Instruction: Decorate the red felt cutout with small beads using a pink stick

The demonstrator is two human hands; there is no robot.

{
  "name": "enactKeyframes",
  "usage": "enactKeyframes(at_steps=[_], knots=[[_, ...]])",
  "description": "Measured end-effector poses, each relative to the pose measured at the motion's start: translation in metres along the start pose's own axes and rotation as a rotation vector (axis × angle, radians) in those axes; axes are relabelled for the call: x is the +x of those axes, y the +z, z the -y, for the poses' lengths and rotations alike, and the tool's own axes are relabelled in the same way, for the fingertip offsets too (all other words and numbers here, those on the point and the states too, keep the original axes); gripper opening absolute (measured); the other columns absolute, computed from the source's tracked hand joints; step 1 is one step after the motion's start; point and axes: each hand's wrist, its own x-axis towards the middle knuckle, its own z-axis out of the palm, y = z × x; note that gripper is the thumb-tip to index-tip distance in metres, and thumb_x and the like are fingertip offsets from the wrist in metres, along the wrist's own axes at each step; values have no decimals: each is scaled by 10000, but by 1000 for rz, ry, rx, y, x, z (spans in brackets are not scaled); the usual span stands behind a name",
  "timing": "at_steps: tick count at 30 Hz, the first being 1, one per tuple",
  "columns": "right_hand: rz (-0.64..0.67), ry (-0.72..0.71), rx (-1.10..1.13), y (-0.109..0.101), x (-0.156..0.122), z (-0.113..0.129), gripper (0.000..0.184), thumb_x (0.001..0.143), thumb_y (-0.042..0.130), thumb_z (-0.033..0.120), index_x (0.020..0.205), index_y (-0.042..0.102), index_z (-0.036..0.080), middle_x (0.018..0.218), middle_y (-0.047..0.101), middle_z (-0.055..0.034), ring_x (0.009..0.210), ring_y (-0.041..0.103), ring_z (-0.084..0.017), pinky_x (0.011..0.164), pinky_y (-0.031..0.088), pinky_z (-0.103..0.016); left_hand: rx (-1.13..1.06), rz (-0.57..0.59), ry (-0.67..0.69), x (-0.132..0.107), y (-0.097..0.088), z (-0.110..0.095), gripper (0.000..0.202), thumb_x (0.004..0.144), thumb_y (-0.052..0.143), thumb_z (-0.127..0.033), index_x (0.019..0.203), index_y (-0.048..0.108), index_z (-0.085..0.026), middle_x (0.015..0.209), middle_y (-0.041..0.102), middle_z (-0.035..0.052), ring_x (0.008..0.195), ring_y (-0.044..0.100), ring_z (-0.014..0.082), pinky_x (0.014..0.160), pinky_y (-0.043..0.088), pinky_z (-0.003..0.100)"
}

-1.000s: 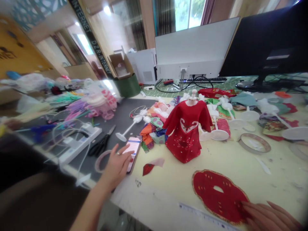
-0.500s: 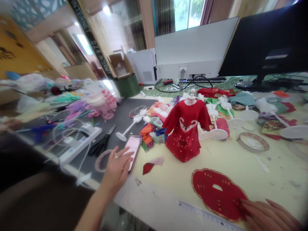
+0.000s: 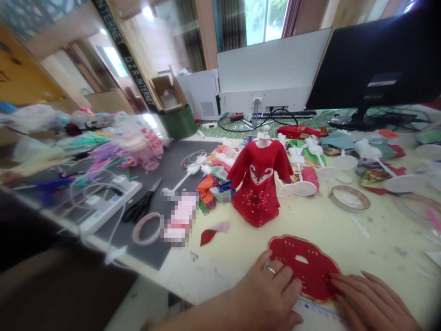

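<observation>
A round red cloth piece point(image 3: 310, 269) with gold-trimmed edge and an oval hole lies flat on the cream table point(image 3: 220, 271). My left hand point(image 3: 267, 289), with a ring on one finger, rests flat on its left edge. My right hand point(image 3: 368, 301) lies on its right side, fingers spread over the cloth. Neither hand grips anything. A clear ruler point(image 3: 317, 315) lies under the cloth's lower edge, partly hidden by my hands. A phone point(image 3: 181, 218), its screen blurred out, lies on the table edge, away from both hands.
Behind the cloth stands a red dress on a white mannequin point(image 3: 257, 184), among heaped fabric scraps point(image 3: 213, 188). Black scissors point(image 3: 141, 207), a tape roll point(image 3: 146, 228) and a power strip point(image 3: 110, 207) sit on a dark mat. Several white stands and a metal hoop point(image 3: 349, 198) lie right.
My left hand has left the phone and moved right onto the red cloth. The phone stays where it lay. My right hand remains on the cloth, and the whole view has shifted slightly.
</observation>
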Motion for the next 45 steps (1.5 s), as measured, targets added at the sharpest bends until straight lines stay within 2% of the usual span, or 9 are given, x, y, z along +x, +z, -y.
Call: enactKeyframes(at_steps=[5,16,20,25,29,36,39,42,45], knots=[[35,54,-3,-6,10,10,279,812,554,306,1058,618,191,989,696,-56,874,643,-218,950,371,-410,30,-2,-27,7,10,-3,433,902,391,-481,1054,544,-106,1039,573,105,989,515,259,1024,281,469],[61,88,36,-32,47,-5,214,873,465,284,1009,601,189,987,665,-83,903,599,-222,905,395,-421,-6,4,-29,18,-8,1,329,910,393,-412,973,562,-137,986,584,85,936,528,233,1004,312,442],[237,167,1,-19,67,-13,214,880,446,277,995,600,182,903,645,-83,817,586,-220,770,445,-392,-16,69,-66,43,-4,8,244,905,384,-292,882,566,-131,910,598,97,846,554,222,824,439,387],[394,266,-8,-3,76,-13,172,849,448,196,725,568,187,718,566,-53,698,553,-207,676,451,-370,-24,124,-131,74,5,19,109,806,465,-187,834,560,-140,832,615,75,733,584,203,636,475,313],[345,290,44,-1,76,-12,183,837,426,157,682,517,187,690,540,-43,671,530,-192,639,443,-344,-34,148,-197,84,8,20,126,790,475,-179,896,535,-145,853,615,66,702,598,203,593,474,307],[115,252,255,-8,81,-2,153,865,405,182,785,535,192,697,587,-39,686,549,-180,689,464,-353,-118,158,-286,87,13,22,243,860,423,-236,1084,513,-212,871,627,34,717,610,190,606,462,283],[134,395,438,-17,85,3,121,872,440,209,869,561,208,773,639,-40,718,595,-173,655,487,-317,-190,168,-287,85,14,27,185,859,424,-227,907,601,-204,829,635,34,754,610,191,645,454,281],[164,575,699,-29,88,-1,119,867,497,266,948,560,207,780,647,-20,710,618,-149,648,512,-277,-278,165,-286,82,13,32,194,828,442,-167,879,626,-205,865,652,21,795,611,179,690,446,268],[101,666,727,-40,84,-12,125,858,522,291,922,572,196,780,642,-21,710,618,-146,652,512,-272,-361,161,-285,79,10,37,239,790,448,-120,906,635,-216,903,662,8,822,609,169,718,438,259]])
